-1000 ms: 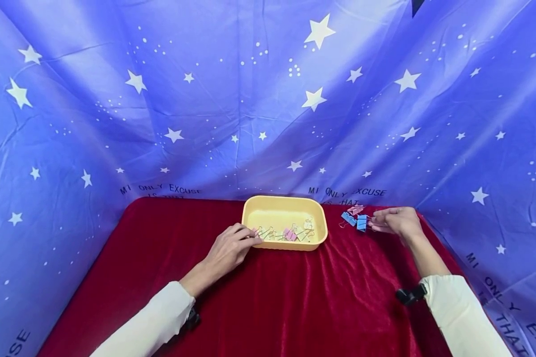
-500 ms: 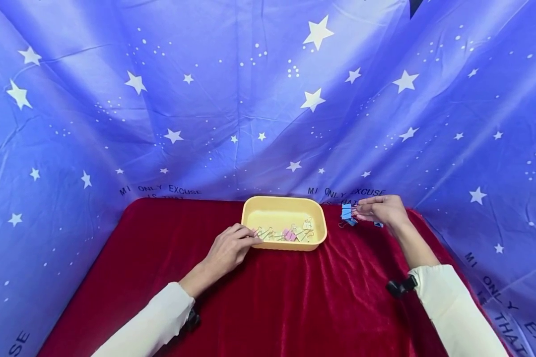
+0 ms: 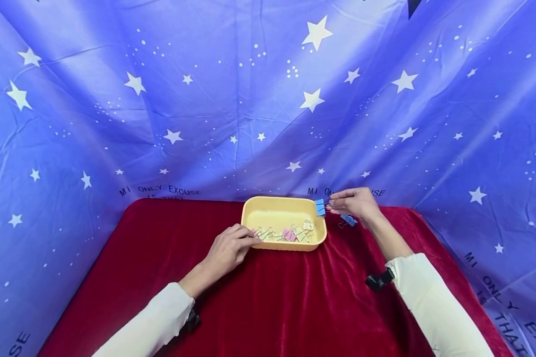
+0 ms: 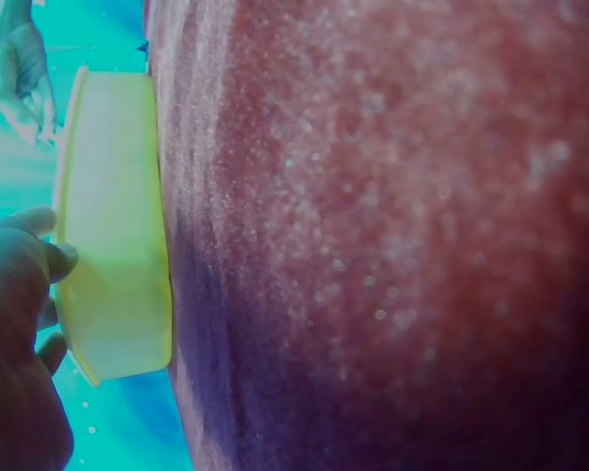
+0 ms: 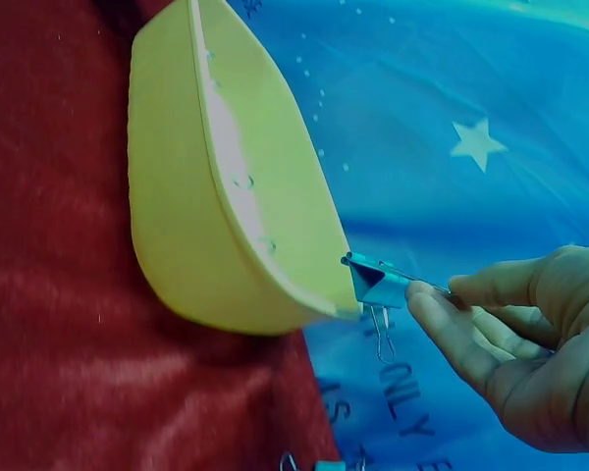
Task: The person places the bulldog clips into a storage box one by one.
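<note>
My right hand (image 3: 356, 202) pinches a blue binder clip (image 3: 320, 208) by its wire handle, thumb against fingertips. The clip overlaps the back right corner of the yellow plastic box (image 3: 283, 246) in the head view; the right wrist view shows that clip (image 5: 376, 283) right at the box's rim. At the front left corner, my left hand (image 3: 232, 245) holds the box's rim, with fingertips (image 4: 63, 260) against its outer wall. Several binder clips lie along the near side inside the box, including a pink one (image 3: 289, 234) and pale yellow ones (image 3: 303, 234).
A second blue binder clip (image 3: 349, 220) lies on the red velvet cloth (image 3: 268, 302) right of the box, below the right hand. A blue curtain (image 3: 205, 114) with white stars hangs behind and along both sides of the table.
My right hand has lifted a blue binder clip from the group on the right and carried it left to the box's rim. The left hand stays in place.
</note>
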